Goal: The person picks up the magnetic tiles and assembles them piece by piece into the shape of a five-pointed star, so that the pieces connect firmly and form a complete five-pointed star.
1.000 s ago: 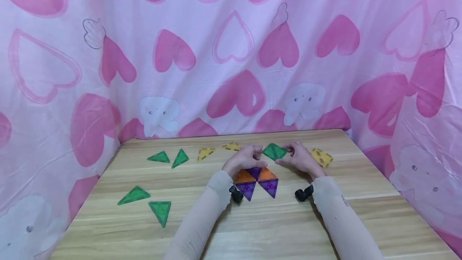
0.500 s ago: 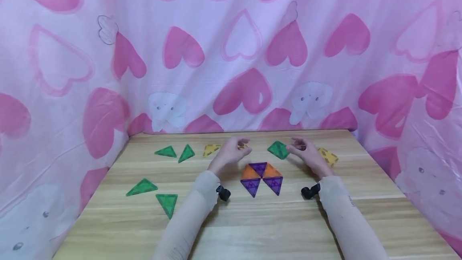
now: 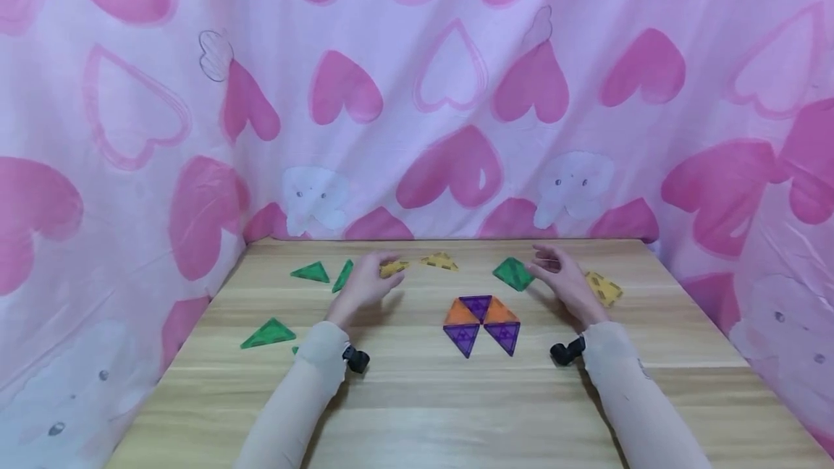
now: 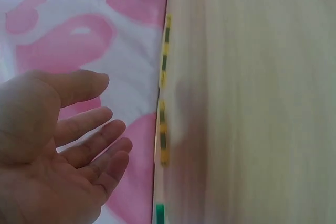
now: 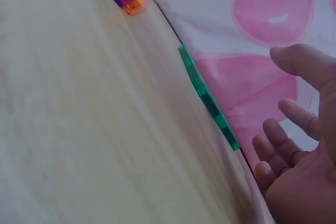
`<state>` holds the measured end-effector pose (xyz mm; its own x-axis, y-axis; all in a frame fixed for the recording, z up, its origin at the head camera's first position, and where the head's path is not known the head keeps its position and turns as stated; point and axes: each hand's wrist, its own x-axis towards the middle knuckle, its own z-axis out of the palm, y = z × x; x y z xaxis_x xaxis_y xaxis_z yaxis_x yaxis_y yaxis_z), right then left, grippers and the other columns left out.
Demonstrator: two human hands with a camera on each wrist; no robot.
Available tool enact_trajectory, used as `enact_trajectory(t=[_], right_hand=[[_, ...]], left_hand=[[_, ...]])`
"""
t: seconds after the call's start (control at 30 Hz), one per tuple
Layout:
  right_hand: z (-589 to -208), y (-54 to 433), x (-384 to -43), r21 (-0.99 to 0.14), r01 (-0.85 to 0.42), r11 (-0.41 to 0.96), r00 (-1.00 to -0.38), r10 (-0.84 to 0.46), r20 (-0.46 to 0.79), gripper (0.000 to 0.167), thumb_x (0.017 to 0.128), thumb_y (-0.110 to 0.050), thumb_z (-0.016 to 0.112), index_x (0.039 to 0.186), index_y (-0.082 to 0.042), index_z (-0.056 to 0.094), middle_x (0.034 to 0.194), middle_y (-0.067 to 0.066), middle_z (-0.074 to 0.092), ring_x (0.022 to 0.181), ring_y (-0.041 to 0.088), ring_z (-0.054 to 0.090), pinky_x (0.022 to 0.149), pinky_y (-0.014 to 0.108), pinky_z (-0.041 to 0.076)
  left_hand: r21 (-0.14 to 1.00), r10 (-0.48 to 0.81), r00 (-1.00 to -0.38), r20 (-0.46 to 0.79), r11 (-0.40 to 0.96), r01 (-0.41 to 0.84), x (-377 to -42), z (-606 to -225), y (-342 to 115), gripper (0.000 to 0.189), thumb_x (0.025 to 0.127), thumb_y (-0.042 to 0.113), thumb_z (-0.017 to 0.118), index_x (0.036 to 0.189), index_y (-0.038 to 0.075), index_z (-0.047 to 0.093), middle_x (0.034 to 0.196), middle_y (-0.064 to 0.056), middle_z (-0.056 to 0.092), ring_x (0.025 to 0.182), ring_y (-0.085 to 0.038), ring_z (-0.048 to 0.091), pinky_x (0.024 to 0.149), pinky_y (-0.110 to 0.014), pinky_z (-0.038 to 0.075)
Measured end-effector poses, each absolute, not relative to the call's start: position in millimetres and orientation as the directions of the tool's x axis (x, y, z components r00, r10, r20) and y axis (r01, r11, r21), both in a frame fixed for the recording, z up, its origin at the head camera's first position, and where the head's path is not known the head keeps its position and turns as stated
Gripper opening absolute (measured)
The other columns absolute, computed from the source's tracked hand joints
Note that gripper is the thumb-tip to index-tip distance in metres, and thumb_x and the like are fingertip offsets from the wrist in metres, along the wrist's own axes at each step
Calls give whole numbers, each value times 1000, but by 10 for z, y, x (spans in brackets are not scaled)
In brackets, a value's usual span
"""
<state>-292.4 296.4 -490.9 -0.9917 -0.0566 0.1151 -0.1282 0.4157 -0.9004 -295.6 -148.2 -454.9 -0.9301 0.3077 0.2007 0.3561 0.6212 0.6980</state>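
My left hand [image 3: 366, 282] hovers above the table's far left part, fingers loosely bent and holding nothing. Just past its fingertips a yellow triangular magnetic tile [image 3: 394, 268] lies partly covered. Beside the wrist, one green triangular tile [image 3: 342, 277] is partly hidden. At the right, my right hand [image 3: 564, 282] has relaxed, slightly bent fingers with nothing between them. Close to its fingertips lies a green diamond of two triangular tiles [image 3: 512, 273]; the right wrist view shows a gap between hand and green tiles [image 5: 210, 100]. Purple [image 3: 502, 336] and orange tiles [image 3: 460, 312] form a fan in the middle.
Another yellow tile [image 3: 440, 260] lies at the back, and a yellow pair [image 3: 604, 288] right of the right hand. More green tiles [image 3: 268, 333] lie at the left, one mostly hidden by the left sleeve. A pink heart-patterned curtain [image 3: 449, 165] borders the table.
My left hand has left the green diamond and moved left, past one yellow tile to another. My right hand has drawn slightly away from the diamond, its fingers loosened. The view has shifted a little.
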Motion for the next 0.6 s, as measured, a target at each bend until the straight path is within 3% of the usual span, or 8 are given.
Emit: enact_trajectory(t=[0.17, 0.4, 0.6], right_hand=[[-4912, 2861, -2867, -897, -154, 415, -988, -77, 135, 75, 110, -40, 73, 171, -11, 40, 170, 22, 44, 155, 43, 43, 129, 69, 31], [-4914, 2574, -2809, -895, -171, 412, -982, -140, 123, 76, 107, -51, 75, 169, -21, 44, 169, 16, 48, 154, 39, 46, 126, 69, 36], [-4721, 2270, -2976, -899, -255, 357, -960, -209, 189, 74, 107, -46, 76, 168, -17, 45, 168, 17, 49, 154, 41, 47, 126, 67, 38]], left_hand=[[677, 319, -925, 206, 636, 370, -2930, -4655, -1586, 53, 106, 18, 77, 154, 0, 62, 157, -24, 62, 145, -46, 58, 119, -61, 49], [660, 312, -939, 147, 676, 328, -2920, -4807, -1597, 50, 107, 15, 77, 152, -2, 64, 156, -22, 63, 150, -41, 55, 123, -59, 46], [655, 308, -936, 171, 674, 342, -3021, -4733, -1548, 50, 107, 16, 77, 153, 2, 65, 157, -18, 64, 151, -39, 55, 124, -58, 45]])
